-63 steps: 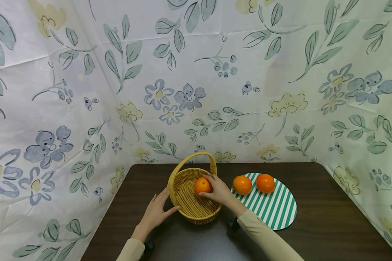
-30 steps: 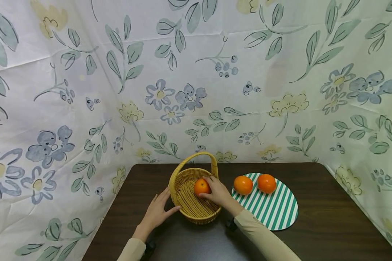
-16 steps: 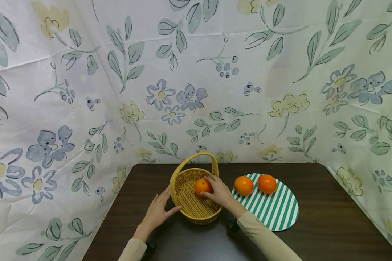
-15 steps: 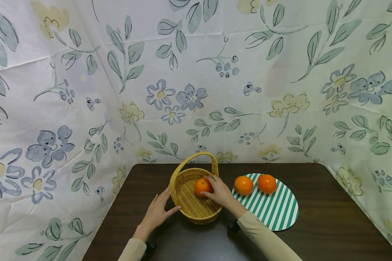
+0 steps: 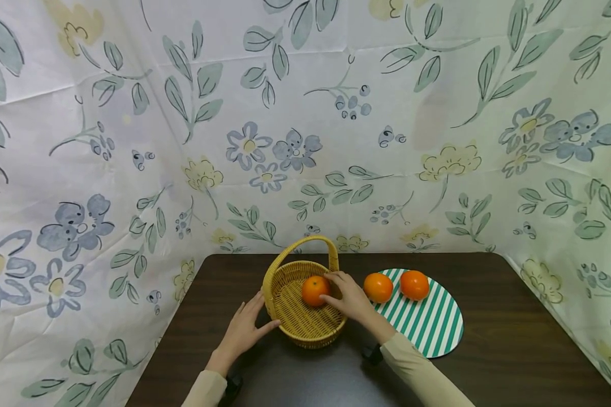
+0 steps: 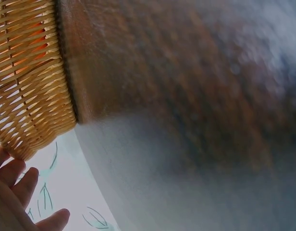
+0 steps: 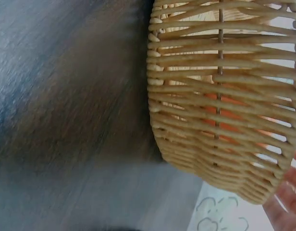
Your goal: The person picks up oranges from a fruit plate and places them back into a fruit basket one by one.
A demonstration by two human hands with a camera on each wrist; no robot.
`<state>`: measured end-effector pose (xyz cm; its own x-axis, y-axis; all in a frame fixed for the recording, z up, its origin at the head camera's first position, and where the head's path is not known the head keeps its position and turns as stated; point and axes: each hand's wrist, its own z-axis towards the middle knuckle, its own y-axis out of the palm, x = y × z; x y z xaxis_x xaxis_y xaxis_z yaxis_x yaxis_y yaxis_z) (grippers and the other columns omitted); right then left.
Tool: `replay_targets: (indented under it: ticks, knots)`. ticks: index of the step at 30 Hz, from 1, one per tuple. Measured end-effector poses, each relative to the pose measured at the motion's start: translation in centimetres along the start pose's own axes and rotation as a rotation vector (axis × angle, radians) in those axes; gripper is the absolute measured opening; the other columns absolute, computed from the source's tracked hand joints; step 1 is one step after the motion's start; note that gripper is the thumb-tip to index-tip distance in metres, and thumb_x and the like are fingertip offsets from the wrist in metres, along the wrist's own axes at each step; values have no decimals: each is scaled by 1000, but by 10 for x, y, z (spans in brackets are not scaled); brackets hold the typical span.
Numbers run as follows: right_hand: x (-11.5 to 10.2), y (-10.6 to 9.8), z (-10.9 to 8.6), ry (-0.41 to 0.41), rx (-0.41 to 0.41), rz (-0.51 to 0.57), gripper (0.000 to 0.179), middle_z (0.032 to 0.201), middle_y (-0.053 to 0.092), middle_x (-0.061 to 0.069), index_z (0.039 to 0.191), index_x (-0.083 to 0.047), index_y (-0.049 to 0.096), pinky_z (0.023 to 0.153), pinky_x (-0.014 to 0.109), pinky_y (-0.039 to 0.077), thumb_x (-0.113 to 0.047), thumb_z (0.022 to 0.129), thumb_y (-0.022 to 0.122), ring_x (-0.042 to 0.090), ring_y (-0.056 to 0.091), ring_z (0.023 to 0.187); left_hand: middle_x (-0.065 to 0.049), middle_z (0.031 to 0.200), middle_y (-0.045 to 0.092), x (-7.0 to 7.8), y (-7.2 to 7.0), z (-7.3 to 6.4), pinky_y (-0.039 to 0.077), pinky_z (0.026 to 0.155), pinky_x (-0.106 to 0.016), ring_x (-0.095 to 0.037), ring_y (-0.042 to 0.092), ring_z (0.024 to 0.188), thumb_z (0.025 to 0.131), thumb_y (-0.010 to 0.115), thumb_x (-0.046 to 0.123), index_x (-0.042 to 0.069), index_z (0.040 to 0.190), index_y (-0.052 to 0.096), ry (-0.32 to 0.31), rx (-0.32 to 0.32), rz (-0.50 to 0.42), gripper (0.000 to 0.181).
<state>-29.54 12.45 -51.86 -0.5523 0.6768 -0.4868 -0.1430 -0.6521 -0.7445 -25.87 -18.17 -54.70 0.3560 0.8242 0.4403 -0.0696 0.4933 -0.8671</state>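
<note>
A yellow wicker basket (image 5: 313, 334) with a tall arched handle stands on the dark table. Inside it lies one orange (image 5: 314, 291), near the right wall. My left hand (image 5: 243, 329) touches the basket's left side with straight, spread fingers; the left wrist view has its fingertips (image 6: 24, 180) at the woven rim. My right hand (image 5: 355, 301) reaches over the right rim, thumb and fingers spread apart beside the orange, whose front now shows fully. In the right wrist view, the orange (image 7: 229, 115) glows through the weave, and part of the hand (image 7: 286, 198) shows at the edge.
Right of the basket lies an oval green-and-white striped mat (image 5: 433, 325). Two more oranges, one on the left (image 5: 378, 288) and one on the right (image 5: 414, 285), rest near its back edge. A floral cloth (image 5: 305, 141) hangs behind the dark wooden table (image 5: 509, 339).
My right hand has let go of the orange and drawn back to the right, its fingers spreading. The orange stays in the basket; my left hand keeps its place.
</note>
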Motion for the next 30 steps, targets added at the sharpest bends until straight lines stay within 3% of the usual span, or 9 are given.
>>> replay_targets:
  ticks: [15, 30]
  knots:
    - [8, -11, -7, -72, 141, 2, 46, 118, 57, -1, 120, -14, 62, 81, 37, 52, -34, 80, 73, 17, 55, 104, 0, 153, 23, -1, -2, 1, 17, 111, -57, -26, 30, 137, 80, 51, 68, 28, 149, 19, 16, 5, -3, 85]
    - [20, -24, -16, -18, 156, -34, 53, 122, 54, 0, 126, -14, 57, 84, 40, 52, -37, 81, 71, 21, 54, 109, 6, 153, 21, -2, 1, -1, 19, 110, -57, -26, 32, 136, 81, 62, 56, 30, 148, 19, 17, 29, -18, 85]
